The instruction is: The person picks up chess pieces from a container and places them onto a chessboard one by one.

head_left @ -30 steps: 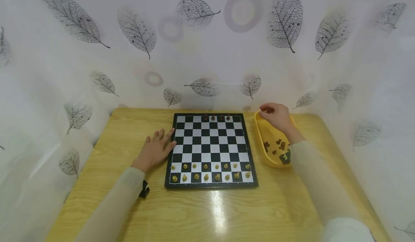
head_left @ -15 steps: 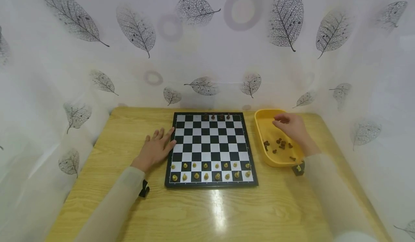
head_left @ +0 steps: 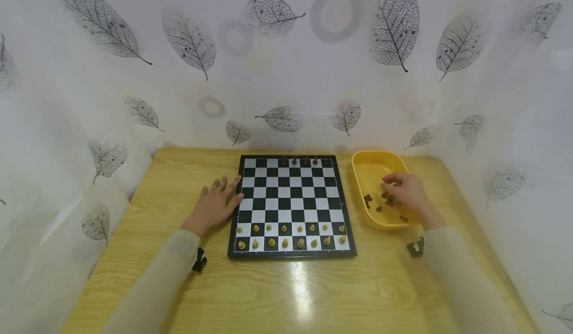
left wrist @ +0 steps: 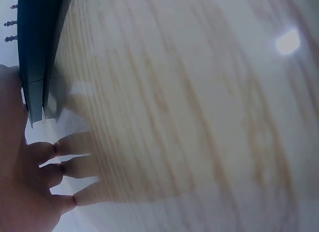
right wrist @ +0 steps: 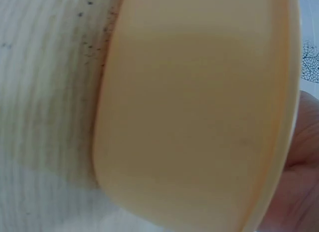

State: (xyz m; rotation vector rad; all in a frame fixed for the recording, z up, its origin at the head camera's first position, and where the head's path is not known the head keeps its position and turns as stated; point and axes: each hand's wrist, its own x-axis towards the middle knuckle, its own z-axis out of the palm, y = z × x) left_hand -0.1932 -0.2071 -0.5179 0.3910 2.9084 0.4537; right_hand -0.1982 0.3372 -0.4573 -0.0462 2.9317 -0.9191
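Observation:
A black-and-white chessboard (head_left: 271, 214) lies on the table. Two rows of gold chess pieces (head_left: 284, 229) stand along its near side, and several dark brown chess pieces (head_left: 294, 162) stand on the far row. My left hand (head_left: 209, 207) lies with spread fingers on the table, fingertips at the board's left edge. My right hand (head_left: 408, 193) is over the yellow tray (head_left: 356, 182), its thumb and fingers slightly bent above loose brown chess pieces (head_left: 368, 200). Nothing shows between these fingers. In the right wrist view the tray's outer wall hides the fingertips.
The wooden table (head_left: 250, 294) runs back to a leaf-patterned curtain (head_left: 286, 65). The tray stands to the right of the board, with a narrow strip of table between them. Small black wrist mounts (head_left: 415, 247) show beside both sleeves.
My right hand has moved from the tray's far left rim rightward, then nearer to me, lowering toward the loose brown pieces. The left hand has stayed beside the board.

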